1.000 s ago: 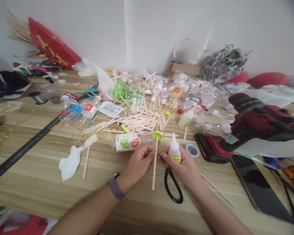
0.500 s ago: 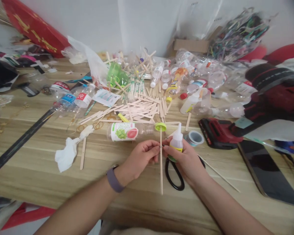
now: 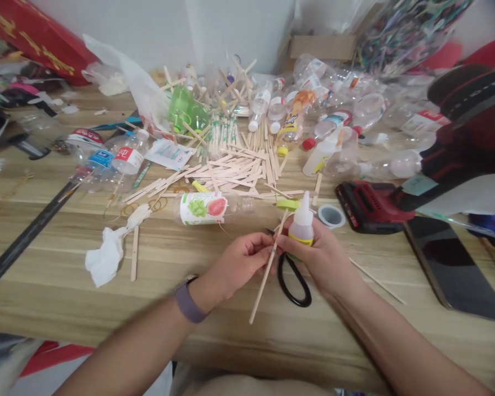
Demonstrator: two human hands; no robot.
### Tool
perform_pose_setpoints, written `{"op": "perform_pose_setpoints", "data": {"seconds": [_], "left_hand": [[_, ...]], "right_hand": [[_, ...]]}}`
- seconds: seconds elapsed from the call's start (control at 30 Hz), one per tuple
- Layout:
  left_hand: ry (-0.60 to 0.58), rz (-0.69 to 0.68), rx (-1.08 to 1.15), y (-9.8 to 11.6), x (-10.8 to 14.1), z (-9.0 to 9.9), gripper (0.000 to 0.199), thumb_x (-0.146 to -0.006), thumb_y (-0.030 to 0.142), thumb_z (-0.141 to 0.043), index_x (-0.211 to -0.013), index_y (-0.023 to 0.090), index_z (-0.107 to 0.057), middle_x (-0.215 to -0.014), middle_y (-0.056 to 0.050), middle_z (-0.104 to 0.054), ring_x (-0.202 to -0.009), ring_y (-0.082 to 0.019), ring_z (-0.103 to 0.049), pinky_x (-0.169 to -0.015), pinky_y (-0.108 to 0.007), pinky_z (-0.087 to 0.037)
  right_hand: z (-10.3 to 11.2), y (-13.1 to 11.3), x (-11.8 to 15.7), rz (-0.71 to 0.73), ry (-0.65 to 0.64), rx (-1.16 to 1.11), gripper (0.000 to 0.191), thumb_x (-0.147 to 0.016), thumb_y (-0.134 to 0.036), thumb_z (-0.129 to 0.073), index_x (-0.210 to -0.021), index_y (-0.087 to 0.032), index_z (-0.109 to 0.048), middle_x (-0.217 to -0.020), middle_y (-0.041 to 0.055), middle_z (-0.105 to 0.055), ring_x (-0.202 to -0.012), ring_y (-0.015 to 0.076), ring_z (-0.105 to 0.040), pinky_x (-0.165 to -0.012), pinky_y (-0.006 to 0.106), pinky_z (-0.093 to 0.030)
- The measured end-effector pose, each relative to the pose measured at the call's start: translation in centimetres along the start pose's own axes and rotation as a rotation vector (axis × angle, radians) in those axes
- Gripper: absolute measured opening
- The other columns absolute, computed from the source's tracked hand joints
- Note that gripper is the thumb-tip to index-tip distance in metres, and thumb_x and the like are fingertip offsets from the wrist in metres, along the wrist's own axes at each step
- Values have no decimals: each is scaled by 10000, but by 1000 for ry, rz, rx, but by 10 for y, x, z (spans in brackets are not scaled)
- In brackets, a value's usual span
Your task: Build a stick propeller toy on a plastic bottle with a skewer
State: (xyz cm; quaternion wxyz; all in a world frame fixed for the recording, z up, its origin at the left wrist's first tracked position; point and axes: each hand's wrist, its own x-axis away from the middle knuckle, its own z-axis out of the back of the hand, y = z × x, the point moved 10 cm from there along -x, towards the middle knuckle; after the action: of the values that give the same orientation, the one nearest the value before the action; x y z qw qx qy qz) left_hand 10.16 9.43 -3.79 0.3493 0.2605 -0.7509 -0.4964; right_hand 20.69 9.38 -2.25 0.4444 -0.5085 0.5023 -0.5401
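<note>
Between my hands a thin wooden stick [image 3: 262, 289] slants down to the left, with a yellow-green cap [image 3: 287, 205] at its top. My left hand [image 3: 253, 256] pinches the stick near its middle, fingers closed. In my right hand [image 3: 313, 250] are a small glue bottle [image 3: 302, 223], nozzle up, and black-handled scissors [image 3: 295, 291], whose loop hangs below the palm. The right fingertips also touch the stick by a small dark band. Just beyond my hands a clear bottle [image 3: 202, 208] with a fruit label lies on its side.
Flat wooden sticks [image 3: 231, 173] are heaped past the bottle, with many plastic bottles [image 3: 330, 124] behind. A red and black power tool [image 3: 375, 206] and a phone [image 3: 454, 269] lie at the right. At the left are a crumpled tissue [image 3: 105, 258] and a black bar [image 3: 28, 236].
The stick has gone from upright to slanted, its lower end swinging left and the cap shifting right. The cap has tipped more edge-on. The whole view has shifted slightly.
</note>
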Motion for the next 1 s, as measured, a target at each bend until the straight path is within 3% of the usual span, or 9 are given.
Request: {"op": "perform_pose_setpoints", "data": {"seconds": [0.2, 0.33, 0.5, 0.73, 1.0], "left_hand": [[82, -53, -127, 8, 2, 9, 79, -807, 216, -592, -801, 176, -660, -729, 4, -625, -671, -129, -544, -656, -246, -438], [130, -59, -84, 9, 4, 13, 147, -803, 194, -552, -862, 183, -686, -842, -25, -683, -788, -162, -606, -737, -268, -474], [97, -30, -146, 6, 5, 10, 211, -826, 336, -581, -704, 170, -628, -651, 4, -588, -640, -132, -525, -613, -243, -424], [117, -65, -295, 9, 7, 13, 215, -817, 302, -573, -650, 169, -600, -593, 23, -536, -562, -107, -444, -531, -225, -344], [164, -78, -399, 12, 9, 15, 169, -790, 256, -545, -666, 170, -621, -602, 22, -556, -569, -117, -463, -533, -233, -353]], "right_hand": [[3, -5, 0, 34, 2, 76, 236, -739, -336, -735, -827, -221, -549, -725, -26, -586, -663, 154, -543, -640, 302, -444], [8, -8, -1, 29, 44, 84, 234, -722, -339, -729, -804, -221, -544, -712, -32, -561, -650, 149, -521, -624, 297, -430], [7, -8, 0, 35, 36, 192, 215, -730, -333, -713, -812, -221, -547, -738, -20, -584, -669, 159, -535, -651, 315, -446], [2, -12, 2, 76, 11, 248, 158, -749, -283, -675, -819, -219, -548, -729, -22, -601, -643, 154, -547, -635, 308, -449], [-2, -12, 4, 88, 2, 195, 148, -756, -253, -676, -816, -219, -546, -711, -40, -596, -621, 136, -542, -600, 279, -428]]}}
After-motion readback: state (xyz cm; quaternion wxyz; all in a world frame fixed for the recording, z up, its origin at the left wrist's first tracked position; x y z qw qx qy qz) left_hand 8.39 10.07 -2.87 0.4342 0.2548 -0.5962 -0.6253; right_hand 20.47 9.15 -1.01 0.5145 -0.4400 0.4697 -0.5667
